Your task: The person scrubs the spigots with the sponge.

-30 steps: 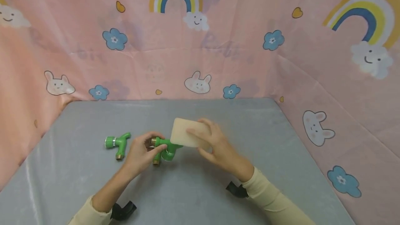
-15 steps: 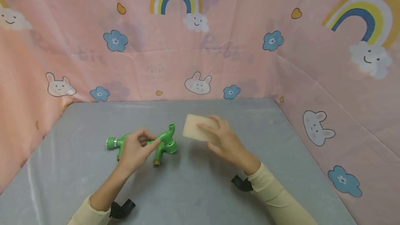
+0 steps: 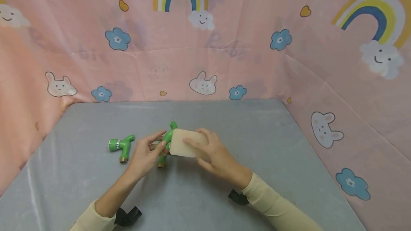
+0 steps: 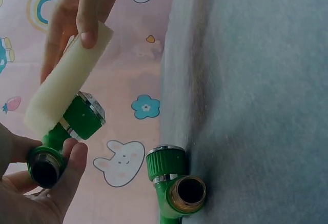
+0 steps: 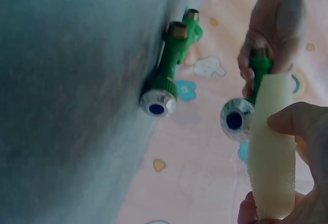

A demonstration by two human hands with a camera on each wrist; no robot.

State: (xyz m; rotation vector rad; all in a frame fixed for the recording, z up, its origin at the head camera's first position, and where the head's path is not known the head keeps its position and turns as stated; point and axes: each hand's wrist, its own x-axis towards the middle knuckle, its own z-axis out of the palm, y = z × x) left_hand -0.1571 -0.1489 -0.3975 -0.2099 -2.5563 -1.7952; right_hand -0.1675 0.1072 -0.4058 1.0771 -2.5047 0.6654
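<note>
My left hand pinches a green faucet near its brass threaded end, holding it above the table. My right hand grips a cream sponge, thumb on one broad face and fingers on the other. In the head view the sponge hides much of the faucet. The left wrist view has the sponge tilted against the faucet body beside its green-and-chrome knob. Below the held faucet, a second green faucet lies on the table, partly hidden.
A third green faucet lies on the grey table left of my left hand. Black wrist-camera mounts sit under both forearms. A pink patterned curtain rises along the table's back and sides.
The sponge first moved right, off the faucet, then came back left onto it. My left hand shifted left and back, turning the faucet so its spout points up.
</note>
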